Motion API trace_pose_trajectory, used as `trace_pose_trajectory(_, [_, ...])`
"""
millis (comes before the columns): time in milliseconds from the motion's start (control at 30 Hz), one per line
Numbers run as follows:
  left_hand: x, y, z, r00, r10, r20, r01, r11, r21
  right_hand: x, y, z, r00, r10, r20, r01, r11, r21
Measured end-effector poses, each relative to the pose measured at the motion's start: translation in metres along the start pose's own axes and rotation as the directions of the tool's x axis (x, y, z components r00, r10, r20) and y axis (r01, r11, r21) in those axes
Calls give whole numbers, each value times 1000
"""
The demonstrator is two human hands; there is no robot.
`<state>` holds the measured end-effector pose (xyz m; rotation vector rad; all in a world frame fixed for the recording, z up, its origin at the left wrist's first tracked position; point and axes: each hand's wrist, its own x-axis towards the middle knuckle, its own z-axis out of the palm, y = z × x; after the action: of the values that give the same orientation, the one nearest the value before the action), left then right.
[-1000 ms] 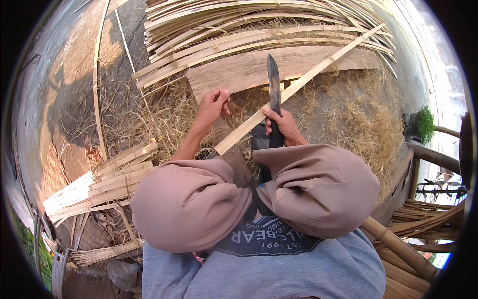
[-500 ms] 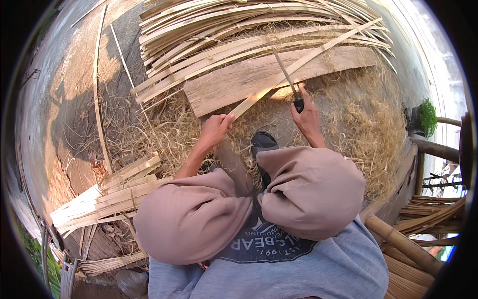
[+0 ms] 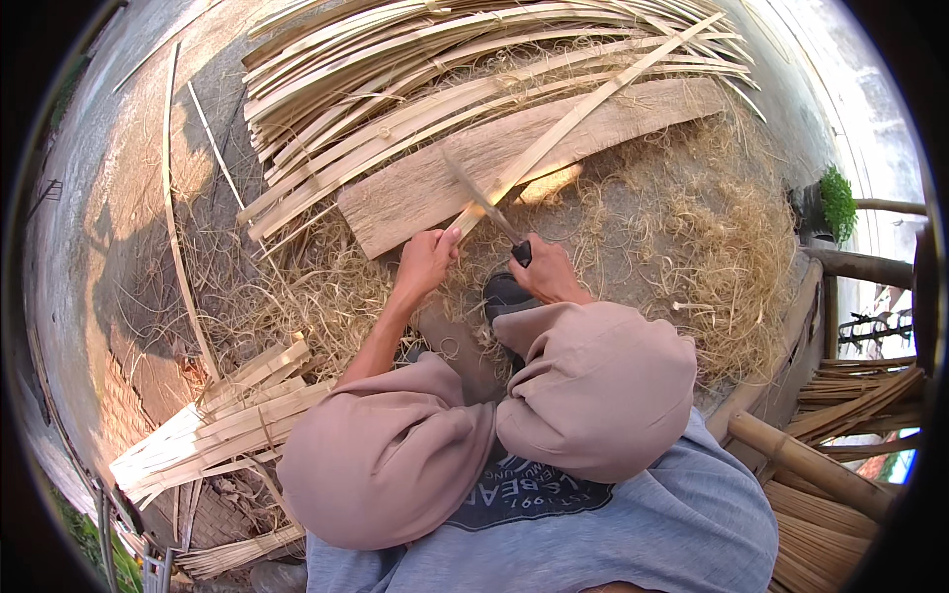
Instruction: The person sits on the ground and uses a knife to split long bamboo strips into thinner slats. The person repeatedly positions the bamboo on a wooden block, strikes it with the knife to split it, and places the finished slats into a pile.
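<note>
My left hand (image 3: 429, 259) is closed round the near end of a long pale bamboo strip (image 3: 565, 125). The strip slants away to the far right across a wide wooden board (image 3: 415, 188). In my right hand (image 3: 550, 271) is the black handle of a knife (image 3: 491, 210), my fingers wrapped round it. The blade, slightly blurred, lies across the strip a little beyond my left hand and points far left. I cannot tell whether its edge is touching the strip.
A big pile of bamboo strips (image 3: 395, 74) lies beyond the board. Curly shavings (image 3: 722, 267) cover the ground on both sides. Another bundle of strips (image 3: 213, 420) is at the near left; bamboo poles (image 3: 806, 465) and a green plant (image 3: 838, 201) stand at the right.
The knife has come left and nearer to me, from the strip's right side to across it close to my left hand. My left hand keeps its hold. The view has shifted slightly.
</note>
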<state>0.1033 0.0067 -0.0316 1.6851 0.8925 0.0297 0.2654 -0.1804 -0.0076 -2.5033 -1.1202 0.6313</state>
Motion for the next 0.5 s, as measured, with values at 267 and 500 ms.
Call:
trace_pose_trajectory(267, [-27,4,-7,998,-56,34,59,995,-85,30,42,-24,999,-20,-49,16,997,-81])
trace_pose_trajectory(500, [-85,-6,-40,978,-137,154,168,963,-209,89,106,-85,948,203,-246,-234,967,-104])
